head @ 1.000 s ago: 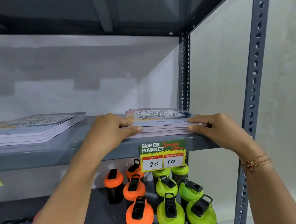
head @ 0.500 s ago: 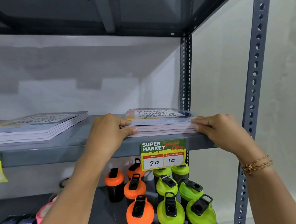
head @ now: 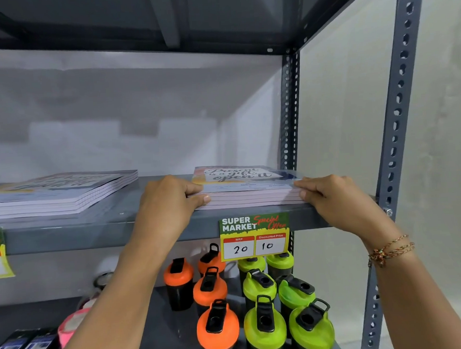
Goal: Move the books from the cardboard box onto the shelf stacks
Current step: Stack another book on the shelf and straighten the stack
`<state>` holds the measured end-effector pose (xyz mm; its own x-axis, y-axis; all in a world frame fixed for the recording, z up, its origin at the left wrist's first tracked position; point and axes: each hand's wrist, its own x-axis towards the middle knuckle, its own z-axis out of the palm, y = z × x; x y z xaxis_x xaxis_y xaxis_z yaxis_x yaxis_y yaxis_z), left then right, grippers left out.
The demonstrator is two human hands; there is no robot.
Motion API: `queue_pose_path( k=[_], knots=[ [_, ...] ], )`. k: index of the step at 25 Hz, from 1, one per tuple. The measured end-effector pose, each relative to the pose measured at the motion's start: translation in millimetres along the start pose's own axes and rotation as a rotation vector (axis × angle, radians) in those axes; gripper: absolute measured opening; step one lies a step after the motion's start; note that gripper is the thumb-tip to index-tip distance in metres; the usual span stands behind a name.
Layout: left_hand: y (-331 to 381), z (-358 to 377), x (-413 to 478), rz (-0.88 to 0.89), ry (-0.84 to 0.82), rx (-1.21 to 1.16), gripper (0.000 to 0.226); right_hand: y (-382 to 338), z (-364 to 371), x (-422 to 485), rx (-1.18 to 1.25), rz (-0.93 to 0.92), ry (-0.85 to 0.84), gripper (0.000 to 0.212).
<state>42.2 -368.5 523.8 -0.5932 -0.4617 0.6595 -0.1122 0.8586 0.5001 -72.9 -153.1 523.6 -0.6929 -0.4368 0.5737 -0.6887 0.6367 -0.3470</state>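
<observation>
Fingers (head: 198, 199) of the left hand (head: 169, 202) are pressed flat against the left edge of the right-hand stack of books (head: 247, 186), thumb on the top cover, and the fingers of the right hand (head: 330, 195) are pinched on the stack's right front corner, so both hands are clamped on that one pile. It lies at the front lip of the grey metal shelf (head: 114, 230), its near edge just about flush with the lip. The top cover reads "Present is a gift, open it".

To the left, well apart, sits a second stack of books (head: 60, 192), fanned a little at its edges. Right behind the right-hand pile stands the perforated rear upright (head: 290, 111), with the front upright (head: 400, 104) just beside the right wrist, which carries a thread bracelet (head: 390, 251). A green price tag (head: 254, 236) hangs from the shelf lip directly under the held stack, marked 20 and 10. On the shelf below stand orange-lidded bottles (head: 209, 289) and green-lidded bottles (head: 279, 292), packed close together.

Against half a second back, very little has changed: both hands keep the same grip and the pile sits in the same spot. The cardboard box is out of view.
</observation>
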Motion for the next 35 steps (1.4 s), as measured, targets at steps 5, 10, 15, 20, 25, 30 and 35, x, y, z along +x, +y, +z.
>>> queue_pose_path(
  k=[5,10,15,20,25,30,35],
  knots=[
    [-0.5,-3.0,2.8,-0.015,-0.037,-0.049,0.029,-0.8,1.1,-5.5,0.065,0.052,0.098,0.031],
    [-2.0,-2.2,0.2,-0.011,-0.039,-0.031,0.035,-3.1,2.4,-6.6,0.094,0.084,0.128,0.033],
    [-3.1,-0.4,1.1,-0.049,-0.024,-0.048,0.040,-5.1,2.5,-5.6,0.117,0.121,0.160,0.041],
    [-0.8,-0.1,1.6,-0.053,-0.014,-0.051,0.039,-2.7,-1.1,-4.9,0.150,0.170,0.190,0.037],
    [-0.1,-0.2,-3.4,-0.043,-0.001,-0.058,0.040,-2.7,0.4,-7.5,0.199,0.190,0.220,0.035],
    [-0.6,0.6,-4.7,-0.037,0.002,-0.071,0.040,0.1,1.5,-9.8,0.224,0.180,0.253,0.033],
    [0.3,0.1,-3.9,-0.033,-0.019,-0.053,0.040,2.3,5.0,-9.1,0.257,0.182,0.262,0.034]
  ],
)
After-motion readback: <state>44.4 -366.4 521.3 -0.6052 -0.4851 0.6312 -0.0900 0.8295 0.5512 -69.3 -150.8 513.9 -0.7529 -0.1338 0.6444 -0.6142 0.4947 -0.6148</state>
